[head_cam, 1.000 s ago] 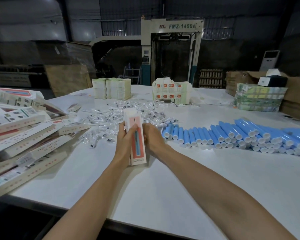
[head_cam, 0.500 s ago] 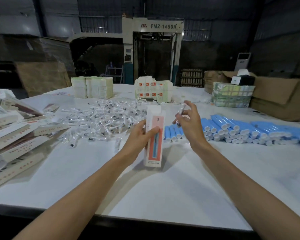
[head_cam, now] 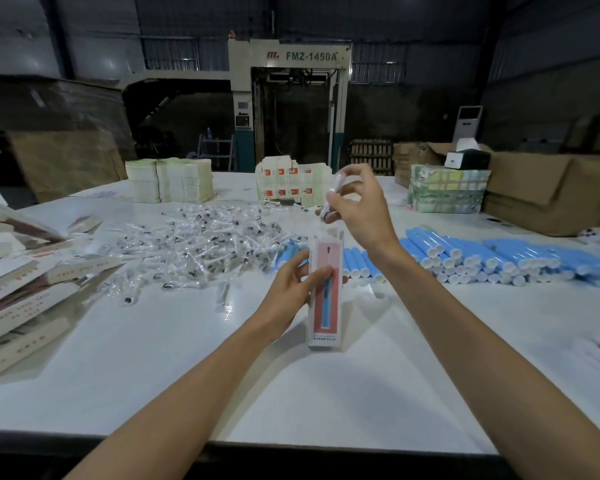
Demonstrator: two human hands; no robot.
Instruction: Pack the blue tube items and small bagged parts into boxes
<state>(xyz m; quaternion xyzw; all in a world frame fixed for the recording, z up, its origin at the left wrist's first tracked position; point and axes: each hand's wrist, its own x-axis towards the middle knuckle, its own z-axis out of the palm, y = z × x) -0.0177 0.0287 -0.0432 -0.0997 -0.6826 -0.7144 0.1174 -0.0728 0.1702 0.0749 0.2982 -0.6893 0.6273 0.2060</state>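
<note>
Pinching bagged part (head_cam: 332, 196) over box (head_cam: 326, 306), blue tubes (head_cam: 499, 258), parts heap (head_cam: 201, 244) behind

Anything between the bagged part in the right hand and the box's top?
Nothing visible. The right hand pinches the small bagged part just above the top of the box, which the left hand holds upright.

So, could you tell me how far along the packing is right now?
Boxes lie piled at left, possibly packed. In hand: the left hand holds an open box upright; the right hand pinches a bagged part above it. Left: many blue tubes and bagged parts.
</note>
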